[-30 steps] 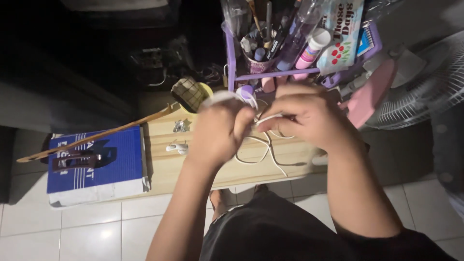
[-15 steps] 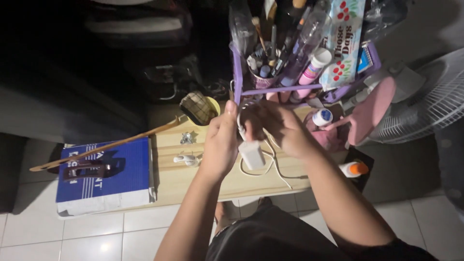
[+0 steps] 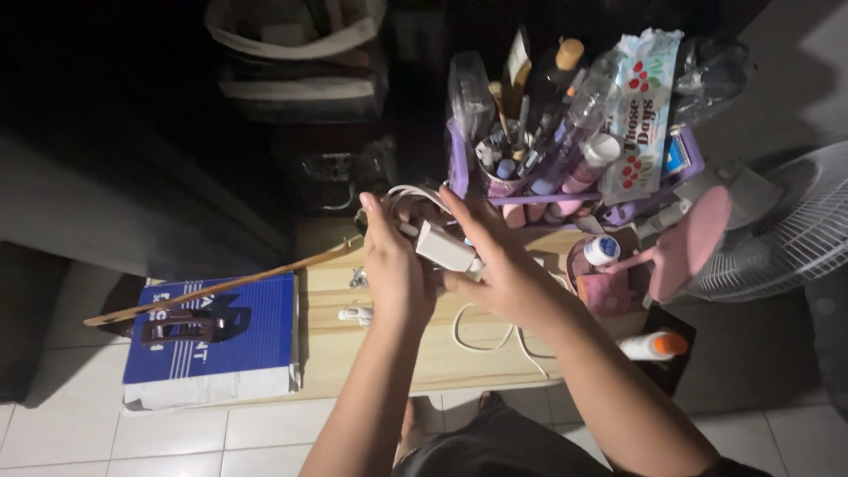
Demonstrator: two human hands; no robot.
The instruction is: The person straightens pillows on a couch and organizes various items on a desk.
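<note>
Mostly dark: I cannot make out the upper left. Item: white charger block (image 3: 444,248), above the wooden table (image 3: 389,340), pinched between both hands. Left hand (image 3: 396,265): fingers curled on the block and looped white cable (image 3: 481,327). Right hand (image 3: 503,269): half open, fingers extended, palm hiding the block's far end.

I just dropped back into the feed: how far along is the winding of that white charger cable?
Done: several loops of white cable are gathered above the left hand. In hand: both hands hold the white charger block, the right hand beneath it. Left: a slack length lies unwound on the wooden table.
</note>
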